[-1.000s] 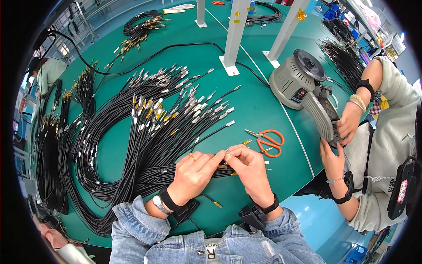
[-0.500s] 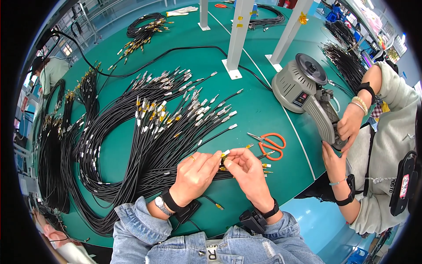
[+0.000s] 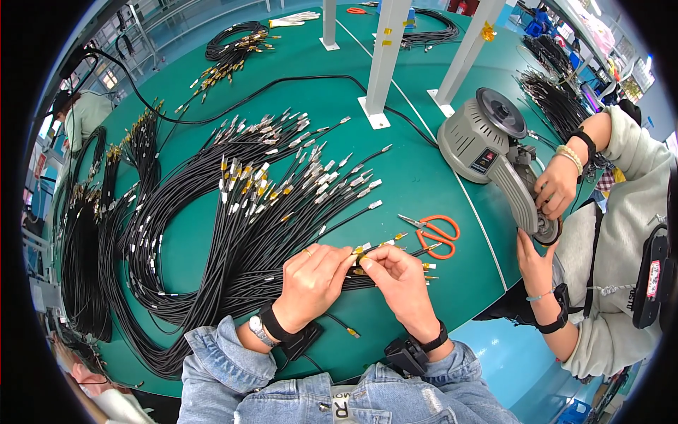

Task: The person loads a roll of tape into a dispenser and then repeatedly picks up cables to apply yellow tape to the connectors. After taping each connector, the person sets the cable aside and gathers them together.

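- The cable end [image 3: 364, 246], with its yellow wrap and white tip, sits between the two hands, above the green tabletop [image 3: 402, 162] and just left of the scissors [image 3: 420, 225].
- Its long axis slants across the view: the white tip points right and slightly upward (away from the wearer), while the wrap lies lower left, beside the left fingertips.
- How the cable runs on behind the fingers cannot be told, as the hands hide it.
- The left hand [image 3: 311, 277] has its thumb and forefinger brought together on the wrap's left side, the other fingers curled in.
- The right hand [image 3: 401, 284] pinches from the right, thumb below and forefinger above, with hardly any gap between them.
- Left of the hands, the black cable bundle [image 3: 219, 265] curves round, many of its tagged ends aimed toward the upper right.
- The scissors' blades point left, their orange handles right.
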